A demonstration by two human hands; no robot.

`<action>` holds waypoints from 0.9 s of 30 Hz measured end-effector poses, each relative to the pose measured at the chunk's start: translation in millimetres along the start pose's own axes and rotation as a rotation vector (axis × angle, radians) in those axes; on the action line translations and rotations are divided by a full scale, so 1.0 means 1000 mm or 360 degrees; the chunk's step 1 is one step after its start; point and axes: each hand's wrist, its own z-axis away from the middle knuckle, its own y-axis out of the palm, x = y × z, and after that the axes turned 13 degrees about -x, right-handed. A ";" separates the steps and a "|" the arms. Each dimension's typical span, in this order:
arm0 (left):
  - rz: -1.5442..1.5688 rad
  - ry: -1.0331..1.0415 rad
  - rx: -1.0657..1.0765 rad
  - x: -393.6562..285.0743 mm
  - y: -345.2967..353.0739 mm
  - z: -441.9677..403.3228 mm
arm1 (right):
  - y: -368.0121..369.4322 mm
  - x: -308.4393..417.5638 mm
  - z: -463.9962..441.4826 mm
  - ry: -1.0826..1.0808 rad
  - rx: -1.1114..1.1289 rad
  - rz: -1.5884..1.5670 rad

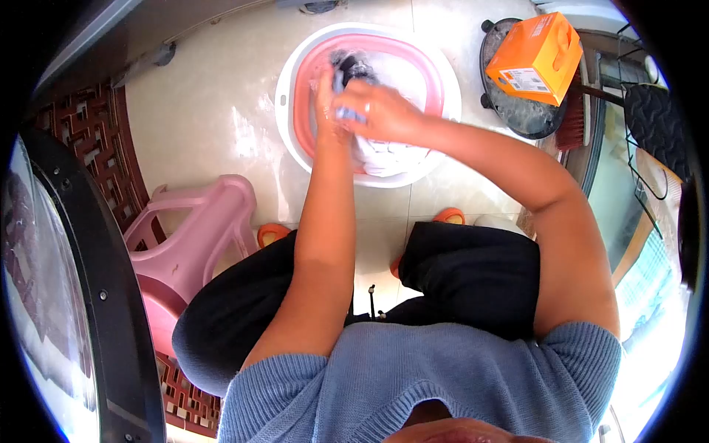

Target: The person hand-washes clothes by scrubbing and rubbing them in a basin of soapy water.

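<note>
A pink-and-white oval wash basin (449, 77) stands on the floor in front of me. Over it, my right hand (377, 111) has its fingers closed round a wet, light-blue cloth (350, 115). Pressed against the same cloth from the other side is my left hand (326, 103), its fingers partly hidden by the bunched fabric. Dark cloth (357, 68) shows just beyond the hands. White fabric (388, 158) lies in the near part of the basin. Whether the dark and blue cloth are one piece, I cannot tell.
A pink plastic stool (193, 236) stands left of my knees, near a black-rimmed appliance door (81, 258). Right of the basin, an orange box (538, 59) sits on a dark wheeled stand (509, 111). A red-bristled brush (573, 125) is beside it. The floor tiles (244, 136) have wet marks.
</note>
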 end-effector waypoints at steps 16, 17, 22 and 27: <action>-0.2334 0.2142 -0.0539 0.029 -0.009 0.029 | -0.019 -0.052 0.006 0.0453 0.0224 0.0716; -0.2343 0.2135 -0.0520 0.029 -0.006 0.028 | -0.023 -0.049 -0.002 0.0769 0.0639 0.0793; -0.1002 0.0541 -0.0543 0.010 0.001 -0.007 | 0.019 -0.074 -0.007 0.0267 -0.0354 0.0164; -0.0312 0.0058 0.0146 0.014 -0.012 0.010 | -0.005 0.025 0.014 -0.0113 -0.0008 -0.0175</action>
